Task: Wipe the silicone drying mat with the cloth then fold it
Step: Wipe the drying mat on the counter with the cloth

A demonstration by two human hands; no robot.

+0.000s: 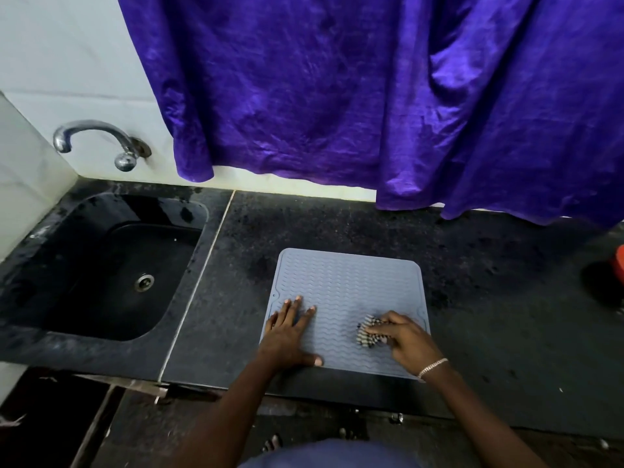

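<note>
A grey-blue silicone drying mat point(347, 285) with wavy ridges lies flat on the dark counter, near its front edge. My left hand point(288, 334) presses flat on the mat's near left part, fingers spread. My right hand point(403, 341) is closed on a small bunched cloth point(368, 334) with dark and light stripes, held against the mat's near right part. Most of the cloth is hidden under my fingers. A metal bracelet sits on my right wrist.
A black sink point(111, 265) is set in the counter to the left, with a chrome tap point(98, 138) on the white wall. A purple curtain point(371, 96) hangs behind. A red object point(619, 268) shows at the right edge.
</note>
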